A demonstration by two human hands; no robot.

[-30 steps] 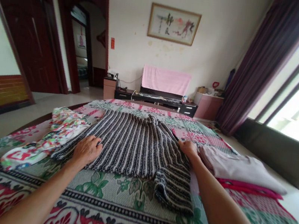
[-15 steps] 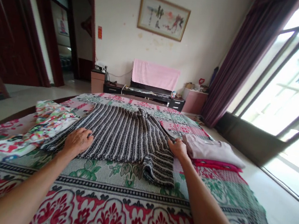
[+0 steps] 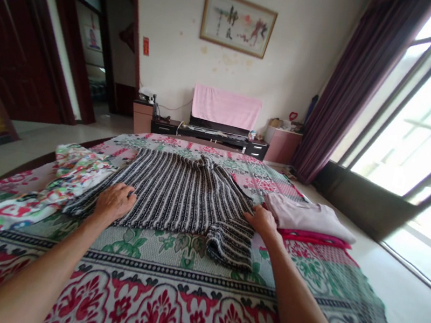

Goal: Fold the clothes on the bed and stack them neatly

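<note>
A black-and-white striped knit top (image 3: 177,194) lies spread on the patterned cover, one short sleeve folded down toward me at its right. My left hand (image 3: 114,203) rests on its left part, fingers curled down against the knit. At the right edge, by the sleeve, my right hand (image 3: 262,222) has its fingers closed on the top's border; the fingertips are partly hidden. Just beyond that hand sits a folded pale grey garment (image 3: 308,217) on a folded bright pink one (image 3: 313,237). A crumpled multicoloured print garment (image 3: 60,183) lies left of my left hand.
The red, green and white cover (image 3: 166,317) drapes over a wide surface with a rounded far edge. Beyond it stand a low black cabinet (image 3: 257,150) and a screen under a pink cloth (image 3: 226,107). A purple curtain (image 3: 340,94) and large window are at right.
My right hand has shifted slightly right and toward me along the striped top's edge, and a dark raised edge there has flattened. My left hand stays nearly in place.
</note>
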